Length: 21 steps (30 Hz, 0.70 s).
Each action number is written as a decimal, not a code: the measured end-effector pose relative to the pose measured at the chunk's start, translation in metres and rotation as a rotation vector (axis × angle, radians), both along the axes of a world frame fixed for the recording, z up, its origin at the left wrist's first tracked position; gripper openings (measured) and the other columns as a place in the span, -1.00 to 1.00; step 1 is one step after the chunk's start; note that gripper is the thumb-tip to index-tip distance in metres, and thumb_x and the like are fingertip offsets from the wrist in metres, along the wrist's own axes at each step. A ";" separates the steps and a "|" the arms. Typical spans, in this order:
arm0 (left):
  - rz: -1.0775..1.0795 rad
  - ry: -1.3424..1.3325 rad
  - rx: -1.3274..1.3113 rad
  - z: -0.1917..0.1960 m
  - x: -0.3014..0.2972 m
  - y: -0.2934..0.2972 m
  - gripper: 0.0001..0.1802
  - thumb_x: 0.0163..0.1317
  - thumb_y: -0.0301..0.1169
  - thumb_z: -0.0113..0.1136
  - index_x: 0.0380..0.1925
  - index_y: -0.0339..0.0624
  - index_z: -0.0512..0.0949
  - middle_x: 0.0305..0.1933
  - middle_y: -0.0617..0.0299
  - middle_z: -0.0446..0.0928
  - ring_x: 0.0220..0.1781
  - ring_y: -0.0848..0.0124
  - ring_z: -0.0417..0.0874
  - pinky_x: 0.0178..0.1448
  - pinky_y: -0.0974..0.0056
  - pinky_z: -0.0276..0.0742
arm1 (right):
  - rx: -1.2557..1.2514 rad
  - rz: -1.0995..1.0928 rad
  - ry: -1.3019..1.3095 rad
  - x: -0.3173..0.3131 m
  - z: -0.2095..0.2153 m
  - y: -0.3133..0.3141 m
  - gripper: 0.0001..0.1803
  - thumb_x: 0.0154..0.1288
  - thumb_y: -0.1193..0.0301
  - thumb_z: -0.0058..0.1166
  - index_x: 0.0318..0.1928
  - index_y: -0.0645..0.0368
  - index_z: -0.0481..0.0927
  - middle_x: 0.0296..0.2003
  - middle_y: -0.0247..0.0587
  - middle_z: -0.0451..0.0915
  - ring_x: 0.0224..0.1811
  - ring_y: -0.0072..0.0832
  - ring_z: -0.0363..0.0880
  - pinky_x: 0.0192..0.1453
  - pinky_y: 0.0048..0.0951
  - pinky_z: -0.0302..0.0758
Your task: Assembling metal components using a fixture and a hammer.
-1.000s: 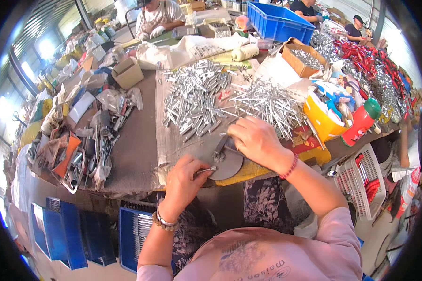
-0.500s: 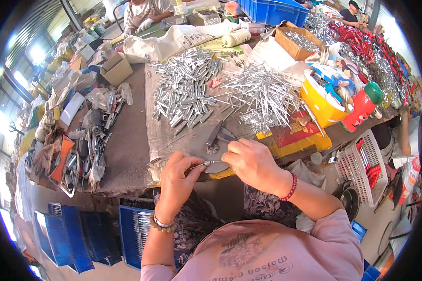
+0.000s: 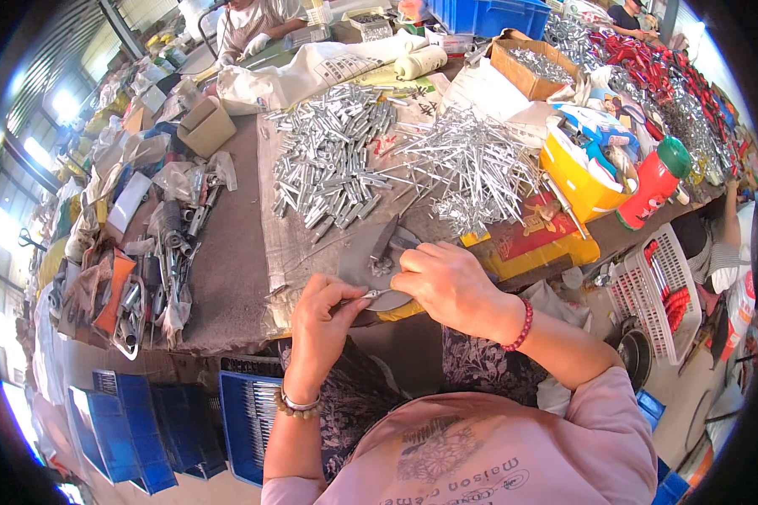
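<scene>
My left hand (image 3: 318, 318) pinches a small, thin silvery metal piece (image 3: 374, 294) between thumb and fingertips, low over the front edge of the bench. My right hand (image 3: 451, 284) is closed at the other end of this piece, its fingers hiding that end. Just beyond and partly under my hands lie a grey round plate (image 3: 358, 259) and a dark metal tool (image 3: 385, 241). Farther back sit a heap of short metal tubes (image 3: 328, 160) and, to its right, a heap of thin metal rods (image 3: 480, 172).
Tools and bagged metal parts (image 3: 170, 244) crowd the bench's left side. On the right stand a yellow container (image 3: 574, 175), a red bottle with green cap (image 3: 653, 185) and a white basket (image 3: 644, 303). Blue bins (image 3: 114, 429) sit below left. A gloved person (image 3: 257, 25) works opposite.
Both hands keep hold of the small metal piece, with slight shifts of the fingers. The whole view has shifted a little.
</scene>
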<state>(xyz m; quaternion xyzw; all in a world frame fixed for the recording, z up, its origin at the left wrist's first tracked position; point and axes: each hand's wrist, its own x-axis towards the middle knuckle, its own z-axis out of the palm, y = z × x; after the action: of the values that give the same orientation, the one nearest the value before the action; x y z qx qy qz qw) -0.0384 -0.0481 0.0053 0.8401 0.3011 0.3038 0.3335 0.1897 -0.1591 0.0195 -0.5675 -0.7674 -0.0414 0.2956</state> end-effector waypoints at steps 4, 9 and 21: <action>-0.005 -0.037 -0.026 0.000 0.002 -0.001 -0.81 0.18 -0.58 0.60 -0.20 -0.25 0.83 -0.24 0.18 0.63 -0.19 0.27 0.68 -0.09 0.24 0.58 | 0.009 0.032 0.012 -0.003 -0.002 0.004 -0.84 0.17 0.51 0.27 -0.22 0.05 0.67 -0.25 -0.27 0.49 -0.11 -0.22 0.61 -0.03 -0.14 0.56; 0.007 -0.011 -0.007 -0.001 0.001 -0.003 -0.83 0.19 -0.60 0.59 -0.21 -0.29 0.82 -0.27 0.19 0.61 -0.21 0.28 0.67 -0.11 0.25 0.56 | 0.057 -0.030 0.063 -0.011 -0.005 -0.003 -0.96 0.28 0.45 0.21 -0.26 0.06 0.67 -0.24 -0.29 0.53 -0.07 -0.24 0.62 -0.01 -0.19 0.57; 0.020 -0.050 0.075 -0.001 0.003 -0.007 -0.80 0.17 -0.65 0.59 -0.22 -0.27 0.78 -0.24 0.14 0.64 -0.23 0.21 0.70 -0.13 0.20 0.61 | 0.059 -0.472 0.151 0.085 -0.006 -0.046 -0.88 0.19 0.54 0.41 -0.24 0.12 0.78 -0.30 -0.18 0.67 -0.16 -0.14 0.76 -0.07 -0.14 0.68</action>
<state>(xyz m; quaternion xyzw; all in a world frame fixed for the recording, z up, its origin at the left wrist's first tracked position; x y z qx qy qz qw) -0.0354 -0.0548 0.0041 0.8411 0.2896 0.3391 0.3060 0.2744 -0.2049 0.0135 -0.7238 -0.5877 -0.0892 0.3505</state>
